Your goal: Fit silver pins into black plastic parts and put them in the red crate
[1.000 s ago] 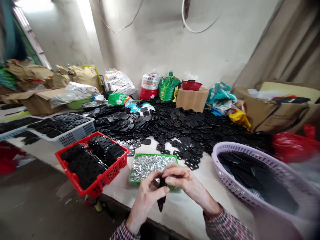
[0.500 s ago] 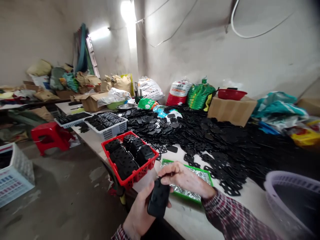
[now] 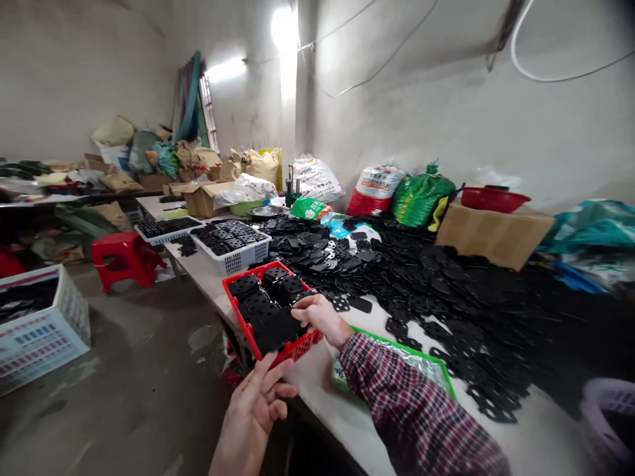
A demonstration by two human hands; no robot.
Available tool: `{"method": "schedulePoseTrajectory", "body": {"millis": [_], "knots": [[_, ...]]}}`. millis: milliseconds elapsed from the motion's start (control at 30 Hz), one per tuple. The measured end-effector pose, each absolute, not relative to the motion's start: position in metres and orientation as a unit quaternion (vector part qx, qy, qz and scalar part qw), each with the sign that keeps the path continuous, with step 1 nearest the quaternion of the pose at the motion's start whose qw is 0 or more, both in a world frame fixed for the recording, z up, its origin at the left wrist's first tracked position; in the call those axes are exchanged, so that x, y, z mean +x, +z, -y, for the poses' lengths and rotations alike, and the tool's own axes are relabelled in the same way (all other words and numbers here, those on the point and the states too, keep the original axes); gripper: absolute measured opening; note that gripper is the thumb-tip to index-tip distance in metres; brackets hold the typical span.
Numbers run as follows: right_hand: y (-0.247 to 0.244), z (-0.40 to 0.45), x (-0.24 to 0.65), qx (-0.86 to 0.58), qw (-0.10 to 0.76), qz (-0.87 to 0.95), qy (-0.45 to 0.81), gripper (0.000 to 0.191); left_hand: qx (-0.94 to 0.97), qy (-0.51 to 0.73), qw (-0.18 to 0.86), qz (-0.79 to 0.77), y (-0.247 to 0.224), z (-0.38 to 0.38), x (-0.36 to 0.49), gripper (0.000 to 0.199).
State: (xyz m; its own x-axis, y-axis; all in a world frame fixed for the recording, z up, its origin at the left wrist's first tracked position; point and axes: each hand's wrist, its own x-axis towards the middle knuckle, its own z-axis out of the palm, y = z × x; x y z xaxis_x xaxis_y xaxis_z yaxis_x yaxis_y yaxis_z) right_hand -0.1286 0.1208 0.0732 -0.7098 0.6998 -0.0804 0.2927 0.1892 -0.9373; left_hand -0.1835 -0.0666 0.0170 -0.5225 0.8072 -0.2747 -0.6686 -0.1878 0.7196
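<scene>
Right hand [image 3: 321, 318] perhaps holds black plate [image 3: 276, 330], left hand [image 3: 256, 411] near basket [image 3: 299, 348].

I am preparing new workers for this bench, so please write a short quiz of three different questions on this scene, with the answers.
1. Where is the right hand?
A) at the red stool
B) at the red basket
C) at the purple basket

2. True or false: the red bowl stands on a cardboard box.

3. Fill in: the tray of shiny silvery pieces, partly hidden by the checked sleeve, has a ____ rim.

Key: 1 B; 2 true; 3 green.
</scene>
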Motion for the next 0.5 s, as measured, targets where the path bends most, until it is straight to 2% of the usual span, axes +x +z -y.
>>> {"method": "schedulePoseTrajectory", "body": {"millis": [133,500], "knots": [[0.062,-0.117,-0.146,-0.360,0.171,0.772,0.495,0.019,0.092,0.774,0.431,-0.455,0.019,0.079,-0.186,0.067],[0.067,-0.106,-0.141,-0.368,0.142,0.874,0.283,0.014,0.129,0.759,0.395,-0.501,0.014,0.078,-0.189,0.072]]}}
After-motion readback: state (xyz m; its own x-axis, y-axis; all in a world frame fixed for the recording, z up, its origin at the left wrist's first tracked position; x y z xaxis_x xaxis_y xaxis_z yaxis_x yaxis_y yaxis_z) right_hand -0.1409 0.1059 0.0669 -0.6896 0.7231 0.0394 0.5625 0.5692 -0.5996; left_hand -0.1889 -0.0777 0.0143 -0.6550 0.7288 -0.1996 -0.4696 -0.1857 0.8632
